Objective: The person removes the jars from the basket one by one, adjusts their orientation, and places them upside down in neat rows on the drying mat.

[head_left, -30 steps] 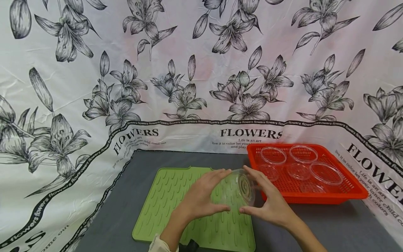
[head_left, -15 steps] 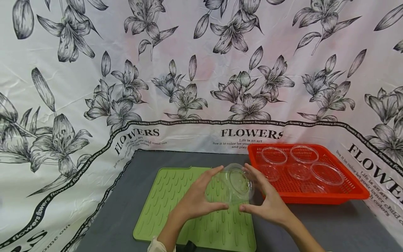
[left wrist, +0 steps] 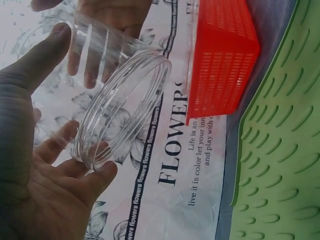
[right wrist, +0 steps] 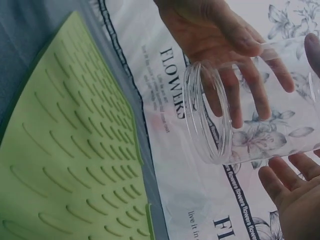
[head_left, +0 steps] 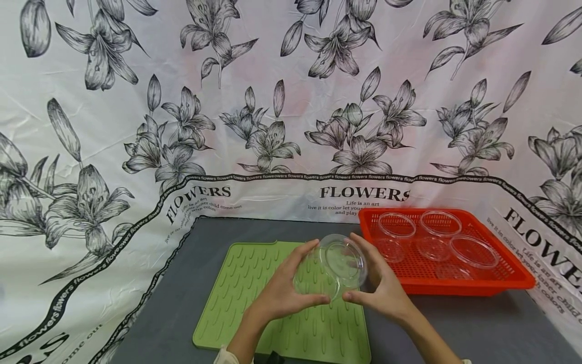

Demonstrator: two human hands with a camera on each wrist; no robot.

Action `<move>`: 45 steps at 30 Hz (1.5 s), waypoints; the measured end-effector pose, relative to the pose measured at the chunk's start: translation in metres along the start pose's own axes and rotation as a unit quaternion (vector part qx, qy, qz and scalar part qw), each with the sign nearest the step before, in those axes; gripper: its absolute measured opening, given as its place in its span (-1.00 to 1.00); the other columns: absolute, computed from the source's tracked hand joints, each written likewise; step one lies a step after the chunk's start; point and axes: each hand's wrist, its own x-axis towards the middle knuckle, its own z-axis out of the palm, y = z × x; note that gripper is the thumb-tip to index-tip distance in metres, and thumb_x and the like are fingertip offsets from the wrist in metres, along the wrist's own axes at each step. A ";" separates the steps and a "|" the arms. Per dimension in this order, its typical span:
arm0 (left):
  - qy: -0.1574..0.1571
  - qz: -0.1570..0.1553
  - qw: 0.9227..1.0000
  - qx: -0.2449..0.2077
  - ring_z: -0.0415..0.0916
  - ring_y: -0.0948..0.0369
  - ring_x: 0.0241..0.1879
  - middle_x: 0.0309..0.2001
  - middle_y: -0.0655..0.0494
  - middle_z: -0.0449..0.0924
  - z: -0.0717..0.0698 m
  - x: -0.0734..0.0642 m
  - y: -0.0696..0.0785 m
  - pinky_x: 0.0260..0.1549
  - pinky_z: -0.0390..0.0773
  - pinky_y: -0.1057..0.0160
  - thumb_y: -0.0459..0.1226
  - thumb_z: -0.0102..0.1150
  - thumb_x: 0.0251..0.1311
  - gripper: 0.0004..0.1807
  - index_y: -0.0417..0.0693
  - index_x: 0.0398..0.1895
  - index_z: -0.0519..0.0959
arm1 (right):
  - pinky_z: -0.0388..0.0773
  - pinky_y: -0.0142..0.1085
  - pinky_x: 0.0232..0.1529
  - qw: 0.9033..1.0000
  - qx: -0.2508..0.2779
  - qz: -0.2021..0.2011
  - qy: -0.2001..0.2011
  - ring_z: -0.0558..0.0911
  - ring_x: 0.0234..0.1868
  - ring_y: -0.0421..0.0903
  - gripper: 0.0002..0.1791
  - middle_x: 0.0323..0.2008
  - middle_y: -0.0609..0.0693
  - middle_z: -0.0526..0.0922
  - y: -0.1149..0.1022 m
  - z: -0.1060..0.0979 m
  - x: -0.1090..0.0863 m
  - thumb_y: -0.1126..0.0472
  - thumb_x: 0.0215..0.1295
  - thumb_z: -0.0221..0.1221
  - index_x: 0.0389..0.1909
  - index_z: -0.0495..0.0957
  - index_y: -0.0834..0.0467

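Note:
A clear plastic jar (head_left: 345, 263) with a threaded mouth is held tilted in the air between both hands. My left hand (head_left: 284, 290) grips it from the left, thumb below and fingers above. On the opposite side my right hand (head_left: 386, 285) holds it, its thumb near the lower edge. The threaded rim (left wrist: 125, 110) shows in the left wrist view, with left fingertips curled at its edge. Through the see-through wall of the jar (right wrist: 270, 120), fingers of the left hand show in the right wrist view. The jar's inside looks bare.
Below the hands lies a green ridged mat (head_left: 236, 298) on the dark grey table (head_left: 168, 303). At the right stands a red perforated basket (head_left: 454, 288) with three clear, round-rimmed containers. A white flower-printed cloth (head_left: 254, 202) hangs behind.
The jar has turned between the hands, so its round end faces the head view more. Both hands stay in nearly the same place and keep hold of it.

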 end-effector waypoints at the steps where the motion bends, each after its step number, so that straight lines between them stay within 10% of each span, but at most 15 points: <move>1: 0.001 0.001 1.000 -0.002 0.21 0.08 0.53 0.54 0.42 0.18 0.000 0.000 0.000 0.40 0.32 -0.28 -0.10 0.64 -0.05 0.15 0.56 0.56 0.10 | 0.49 -0.39 0.28 1.000 0.005 0.001 0.000 0.43 0.39 -0.17 0.22 0.54 0.08 0.21 0.000 0.001 0.000 0.51 -0.04 0.45 0.63 0.00 0.04; 17: -0.011 0.002 0.999 -0.052 0.20 0.04 0.54 0.56 0.34 0.16 0.002 -0.004 0.000 0.49 0.20 -0.22 -0.17 0.63 -0.03 0.16 0.47 0.57 0.06 | 0.58 -0.22 0.26 0.999 0.042 0.002 -0.009 0.47 0.37 0.10 0.15 0.45 0.02 0.33 -0.005 0.006 0.003 0.49 -0.01 0.46 0.60 0.05 0.15; 31: -0.012 -0.011 0.999 -0.051 0.19 0.09 0.55 0.54 0.31 0.21 -0.003 -0.008 -0.004 0.50 0.22 -0.19 -0.16 0.64 -0.04 0.17 0.49 0.56 0.05 | 0.49 -0.34 0.27 1.000 0.017 0.008 -0.006 0.46 0.39 -0.10 0.13 0.44 0.13 0.35 -0.004 0.008 0.005 0.48 0.00 0.45 0.59 0.10 0.07; 45: 0.029 -0.079 0.995 0.047 0.25 -0.02 0.50 0.48 0.17 0.33 -0.054 -0.036 -0.066 0.39 0.32 -0.29 -0.12 0.38 0.28 -0.27 0.37 0.49 0.31 | 0.51 -0.34 0.27 1.000 0.000 0.010 0.007 0.55 0.31 -0.14 0.14 0.37 0.14 0.45 -0.003 0.011 0.006 0.50 -0.03 0.46 0.58 0.11 0.10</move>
